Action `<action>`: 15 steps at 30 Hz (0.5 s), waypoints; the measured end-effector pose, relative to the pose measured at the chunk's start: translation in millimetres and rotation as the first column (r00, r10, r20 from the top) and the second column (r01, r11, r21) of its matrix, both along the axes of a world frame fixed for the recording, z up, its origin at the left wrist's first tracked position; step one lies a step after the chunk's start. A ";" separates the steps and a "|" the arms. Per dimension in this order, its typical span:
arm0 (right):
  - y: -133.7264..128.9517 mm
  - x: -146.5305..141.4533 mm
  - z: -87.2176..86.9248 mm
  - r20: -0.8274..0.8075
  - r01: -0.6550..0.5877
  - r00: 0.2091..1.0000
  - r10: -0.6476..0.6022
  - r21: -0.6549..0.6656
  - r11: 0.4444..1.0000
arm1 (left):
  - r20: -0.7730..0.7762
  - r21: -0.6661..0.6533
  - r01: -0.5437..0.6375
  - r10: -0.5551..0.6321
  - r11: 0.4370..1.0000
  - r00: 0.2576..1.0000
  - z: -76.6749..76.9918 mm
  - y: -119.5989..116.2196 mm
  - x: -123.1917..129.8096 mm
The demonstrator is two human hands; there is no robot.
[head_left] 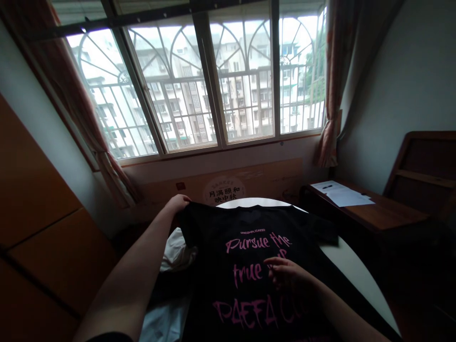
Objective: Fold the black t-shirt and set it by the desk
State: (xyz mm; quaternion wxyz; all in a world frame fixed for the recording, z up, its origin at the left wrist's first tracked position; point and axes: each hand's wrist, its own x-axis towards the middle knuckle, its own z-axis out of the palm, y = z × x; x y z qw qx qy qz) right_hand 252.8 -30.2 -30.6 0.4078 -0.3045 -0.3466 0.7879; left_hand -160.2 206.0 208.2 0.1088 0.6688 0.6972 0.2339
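Black T-shirt (249,266), pink lettering uppermost, spread across the round white table (356,270); a sleeve lies toward the table's right rim. Your left arm reaches out nearly straight, slanting up to the table's far left. There the left hand (180,203) is closed, back of the hand up, pinching the shirt's far left corner. Your right arm comes in from the table's near right, wrist angled inward; the right hand (290,276) is over the table's middle, above the lettering. Its fingers are loosely half-curled, index pointing left, no grip visible; cannot tell whether it touches the fabric. White cloth (176,251), crumpled, at the table's left. Right of the table: wooden desk (395,213) bearing papers (342,194). Beyond the table: barred window (213,90).
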 end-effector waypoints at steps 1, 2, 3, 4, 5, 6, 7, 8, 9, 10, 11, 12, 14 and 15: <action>0.5 0.3 -0.8 -0.003 -0.001 1.000 0.001 0.001 1.000 | 0.023 -0.022 0.002 -0.002 1.000 1.000 2.8 4.2 -1.1; 0.7 0.5 -1.2 -0.004 -0.001 1.000 0.001 0.001 1.000 | 0.049 -0.043 0.003 -0.001 0.999 0.999 4.4 8.4 -0.8; 0.8 0.6 -1.3 -0.003 0.000 1.000 0.000 -0.001 1.000 | 0.078 -0.062 0.004 0.001 0.998 0.997 4.5 12.4 0.6; 0.8 0.7 -1.1 0.001 0.001 1.000 -0.001 -0.003 1.000 | 0.108 -0.078 0.003 0.006 0.997 0.994 2.8 16.1 3.0; 0.6 0.7 -0.5 0.007 0.002 1.000 -0.002 -0.006 1.000 | 0.137 -0.092 -0.001 0.013 0.996 0.990 -0.7 19.1 5.8; 0.4 0.5 0.3 0.012 0.004 1.000 -0.004 -0.011 1.000 | 0.161 -0.104 -0.009 0.026 0.995 0.987 -6.2 21.1 8.5; 0.1 0.3 1.3 0.017 0.006 1.000 -0.006 -0.015 1.000 | 0.178 -0.114 -0.023 0.043 0.993 0.983 -13.4 21.8 10.8; -0.3 0.0 2.3 0.021 0.009 1.000 -0.009 -0.020 1.000 | 0.185 -0.126 -0.042 0.065 0.991 0.981 -21.9 21.0 12.1; -0.6 -0.4 3.3 0.024 0.013 1.000 -0.012 -0.021 1.000 | 0.183 -0.138 -0.068 0.092 0.988 0.979 -31.3 18.7 12.1; -1.0 -0.7 4.2 0.026 0.017 1.000 -0.016 -0.022 1.000 | 0.171 -0.150 -0.097 0.122 0.984 0.978 -41.0 14.8 10.7; -1.4 -1.0 5.0 0.028 0.020 0.999 -0.019 -0.021 1.000 | 0.152 -0.161 -0.128 0.153 0.979 0.976 -50.2 9.6 8.0; -1.8 -1.3 5.6 0.032 0.020 0.999 -0.019 -0.020 1.000 | 0.128 -0.168 -0.159 0.181 0.973 0.975 -58.4 3.3 3.9; -2.6 -1.7 6.4 0.041 0.018 0.999 -0.018 -0.016 1.000 | 0.069 -0.149 -0.211 0.223 0.966 0.972 -70.4 -11.3 -6.6; -2.9 -1.9 6.6 0.044 0.017 0.999 -0.016 -0.013 1.000 | 0.039 -0.122 -0.229 0.235 0.966 0.971 -73.9 -19.2 -12.3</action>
